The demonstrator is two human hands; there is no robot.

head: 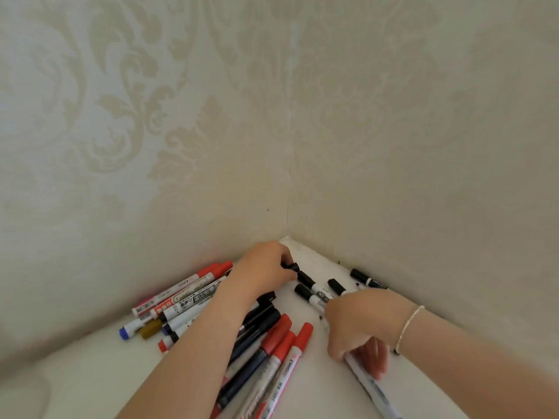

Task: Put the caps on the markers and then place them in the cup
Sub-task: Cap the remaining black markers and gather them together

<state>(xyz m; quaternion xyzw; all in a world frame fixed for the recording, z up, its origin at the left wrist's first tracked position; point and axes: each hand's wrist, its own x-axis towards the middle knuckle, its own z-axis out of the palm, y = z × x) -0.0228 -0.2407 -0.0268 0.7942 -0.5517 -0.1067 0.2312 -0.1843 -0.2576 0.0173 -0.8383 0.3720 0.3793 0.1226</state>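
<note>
Many markers lie on a white table (90,373) in a wall corner. My left hand (266,267) reaches toward the corner and pinches a small black cap (289,265). My right hand (357,328) grips a white marker (372,385) that slants down to the lower right. Black-capped markers (308,287) lie between the hands. Red-capped markers (281,352) and dark markers (257,331) lie under my left forearm. A further pile of red, blue and gold markers (178,303) sits to the left. No cup is in view.
Two patterned walls meet at a corner (289,207) right behind the markers. A black-capped marker (366,278) lies against the right wall. A bracelet (408,325) is on my right wrist.
</note>
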